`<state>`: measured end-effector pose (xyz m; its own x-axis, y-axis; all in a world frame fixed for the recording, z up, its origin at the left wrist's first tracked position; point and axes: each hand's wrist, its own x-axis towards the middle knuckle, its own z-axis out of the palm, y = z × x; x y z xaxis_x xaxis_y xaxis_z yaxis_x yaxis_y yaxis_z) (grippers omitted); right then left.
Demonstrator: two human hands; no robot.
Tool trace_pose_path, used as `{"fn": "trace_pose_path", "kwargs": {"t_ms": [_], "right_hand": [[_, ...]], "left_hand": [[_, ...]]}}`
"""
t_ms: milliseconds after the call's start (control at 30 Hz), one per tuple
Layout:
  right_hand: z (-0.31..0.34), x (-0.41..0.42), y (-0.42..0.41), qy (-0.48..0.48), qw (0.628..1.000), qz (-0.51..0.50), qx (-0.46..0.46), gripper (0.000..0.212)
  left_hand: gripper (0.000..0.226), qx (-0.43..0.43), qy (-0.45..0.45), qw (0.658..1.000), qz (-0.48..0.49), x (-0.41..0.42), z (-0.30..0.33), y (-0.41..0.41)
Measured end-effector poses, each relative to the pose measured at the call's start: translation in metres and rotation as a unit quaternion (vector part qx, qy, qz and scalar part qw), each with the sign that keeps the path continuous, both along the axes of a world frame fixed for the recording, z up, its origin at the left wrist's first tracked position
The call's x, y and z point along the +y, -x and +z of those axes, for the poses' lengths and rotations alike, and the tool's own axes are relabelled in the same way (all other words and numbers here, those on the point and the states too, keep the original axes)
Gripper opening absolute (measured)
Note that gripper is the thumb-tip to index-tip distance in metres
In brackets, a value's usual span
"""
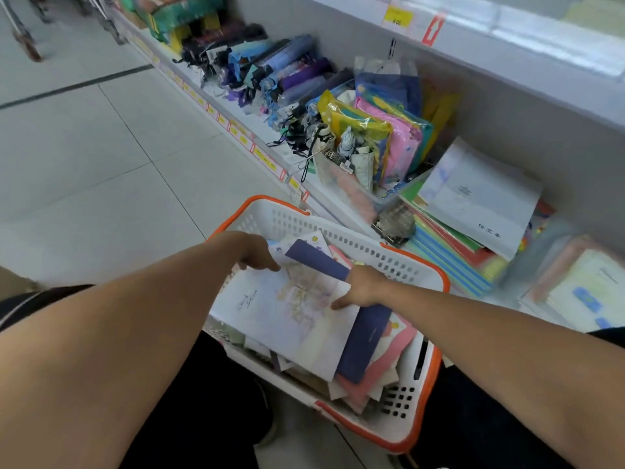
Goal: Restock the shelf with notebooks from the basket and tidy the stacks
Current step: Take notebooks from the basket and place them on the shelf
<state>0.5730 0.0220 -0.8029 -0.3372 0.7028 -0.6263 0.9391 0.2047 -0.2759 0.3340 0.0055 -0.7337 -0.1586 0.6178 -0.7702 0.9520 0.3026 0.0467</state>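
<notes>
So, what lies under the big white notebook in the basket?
Under the white notebook a dark blue one and pink ones stick out. Whatever lies deeper in the basket is covered.

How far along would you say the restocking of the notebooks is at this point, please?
Early. Done: a white-covered notebook tops a colourful stack on the white bottom shelf. In hand: the left hand and right hand grip a pale floral notebook inside the white, orange-rimmed basket. Left: the basket's remaining notebooks and tidying the stacks.
</notes>
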Motion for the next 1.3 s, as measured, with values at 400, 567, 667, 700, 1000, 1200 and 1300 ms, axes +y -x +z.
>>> {"fn": "trace_pose_path", "kwargs": {"t_ms": [400, 567, 667, 700, 1000, 1200, 1300], "right_hand": [[0.159, 0.051, -0.026, 0.152, 0.850, -0.295, 0.410, 0.029], [0.196, 0.043, -0.025, 0.185, 0.742, -0.321, 0.559, 0.024], [0.184, 0.035, -0.005, 0.159, 0.796, -0.266, 0.521, 0.017], [0.176, 0.034, 0.000, 0.139, 0.808, -0.264, 0.508, 0.021], [0.041, 0.009, -0.023, 0.020, 0.998, -0.038, 0.056, 0.098], [0.000, -0.009, -0.024, 0.009, 0.996, -0.085, 0.034, 0.112], [-0.008, -0.014, -0.027, -0.020, 0.994, -0.102, 0.017, 0.106]], "left_hand": [[0.126, -0.332, 0.244, 0.896, 0.167, -0.008, 0.077, 0.012], [0.076, -0.611, 0.023, 0.725, 0.318, -0.014, 0.111, 0.001], [0.016, -0.605, -0.209, 0.639, 0.426, -0.011, 0.139, -0.007], [0.008, -0.548, -0.277, 0.662, 0.429, -0.013, 0.144, -0.004], [0.023, -0.387, -0.358, 0.718, 0.454, -0.016, 0.093, 0.050], [0.035, -0.378, -0.327, 0.747, 0.438, -0.004, 0.083, 0.050], [0.033, -0.383, -0.320, 0.748, 0.436, 0.002, 0.082, 0.043]]}}
